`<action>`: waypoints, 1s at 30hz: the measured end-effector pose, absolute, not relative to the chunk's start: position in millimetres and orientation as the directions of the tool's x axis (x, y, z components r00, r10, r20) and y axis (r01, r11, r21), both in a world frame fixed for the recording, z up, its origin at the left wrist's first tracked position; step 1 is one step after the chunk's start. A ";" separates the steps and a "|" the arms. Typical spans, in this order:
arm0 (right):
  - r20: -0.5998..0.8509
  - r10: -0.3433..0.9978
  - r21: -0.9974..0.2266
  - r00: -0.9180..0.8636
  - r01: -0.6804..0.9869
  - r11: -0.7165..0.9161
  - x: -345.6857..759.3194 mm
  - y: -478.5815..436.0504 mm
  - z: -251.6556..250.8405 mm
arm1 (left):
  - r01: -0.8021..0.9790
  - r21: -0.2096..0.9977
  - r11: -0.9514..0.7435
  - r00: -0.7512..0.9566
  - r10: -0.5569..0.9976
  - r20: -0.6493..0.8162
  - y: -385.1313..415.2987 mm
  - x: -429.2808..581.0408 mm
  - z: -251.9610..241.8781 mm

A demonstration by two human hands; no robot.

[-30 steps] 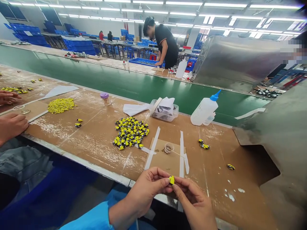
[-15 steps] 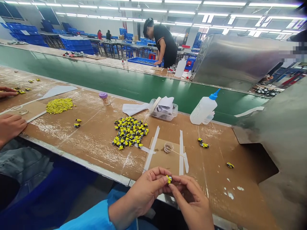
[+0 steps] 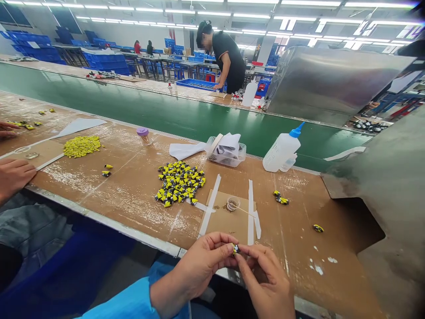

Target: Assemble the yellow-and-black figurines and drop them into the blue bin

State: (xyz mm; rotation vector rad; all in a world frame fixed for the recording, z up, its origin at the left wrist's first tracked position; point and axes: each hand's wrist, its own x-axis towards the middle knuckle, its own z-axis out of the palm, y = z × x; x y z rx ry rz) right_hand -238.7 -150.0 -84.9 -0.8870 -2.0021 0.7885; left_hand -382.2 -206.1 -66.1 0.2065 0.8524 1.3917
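Small yellow-and-black component held pinched between the fingertips of the left hand and right hand, both closed on it, just in front of the taped cardboard sheet. Clear cup with thin stick located on the sheet. Heap of like components placed left of the sheet; heap of plain yellow pieces farther left. Two loose components placed right of the sheet. Squeeze bottle with blue nozzle and clear tub of white paper positioned behind the sheet. Co-worker's hand, unclenched and empty, seen well left of the sheet.
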 end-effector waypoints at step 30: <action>0.430 0.827 -0.742 -0.363 0.380 0.553 -241.9 -160.0 -86.1 | -0.775 0.551 0.309 0.049 0.899 -0.435 -204.6 -384.8 -68.3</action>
